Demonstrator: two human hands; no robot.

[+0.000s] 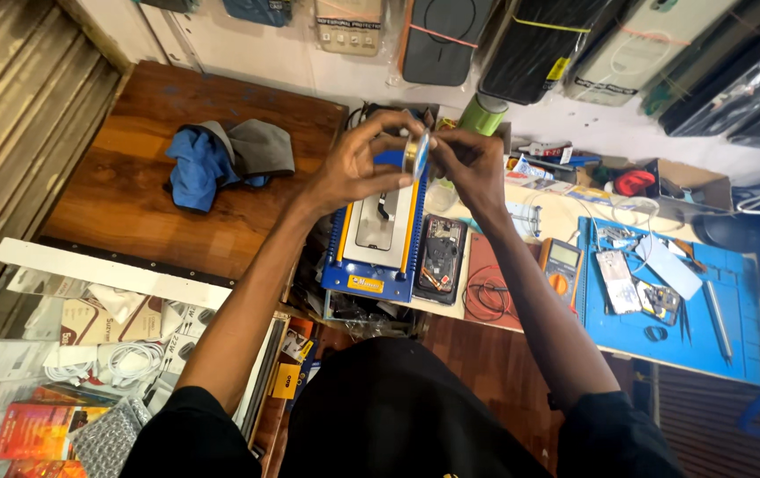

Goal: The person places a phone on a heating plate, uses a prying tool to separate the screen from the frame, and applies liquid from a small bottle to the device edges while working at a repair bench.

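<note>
While both hands met at upper centre of frame, the left hand [358, 168] and right hand [473, 164] pinched a small roll of tape [415, 155] between fingertips, above the blue fixture [376, 235] and opened phone [440, 257] on the tabletop [535, 217].

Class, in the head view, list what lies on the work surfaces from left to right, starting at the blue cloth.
Blue cloth → blue-framed machine → opened phone → orange multimeter → blue mat.
</note>
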